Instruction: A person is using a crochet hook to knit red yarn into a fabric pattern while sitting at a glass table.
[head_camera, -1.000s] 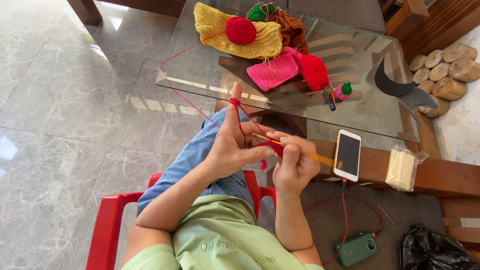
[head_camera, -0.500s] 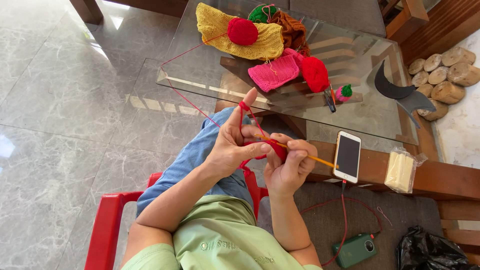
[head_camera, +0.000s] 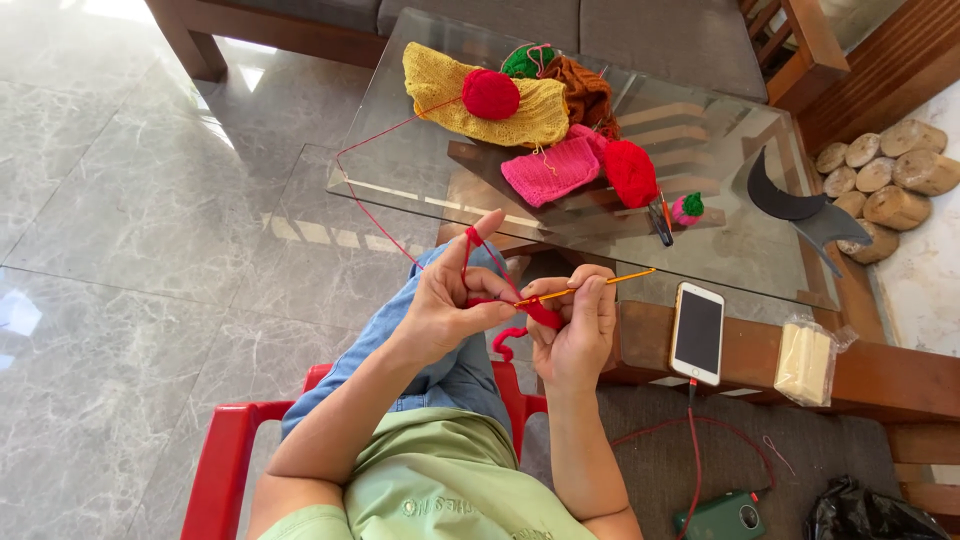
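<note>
We see a small red crochet piece (head_camera: 540, 316) pinched between both hands above the lap. Our left hand (head_camera: 450, 305) grips it, red yarn (head_camera: 380, 215) looped over the raised forefinger; our right hand (head_camera: 580, 325) has its fingers clenched on an orange crochet hook (head_camera: 600, 283). The yarn runs to a red ball (head_camera: 490, 94) on the glass desk (head_camera: 720, 240).

Both forearms reach forward from the torso and converge over the lap. The left hand (head_camera: 450, 305) is raised, index finger pointing up and away, thumb pressed across toward the other fingers — wrist bent slightly back. The right hand (head_camera: 578, 325) sits just beside it, fingers curled tight into a closed pinch, knuckles uppermost.
</note>
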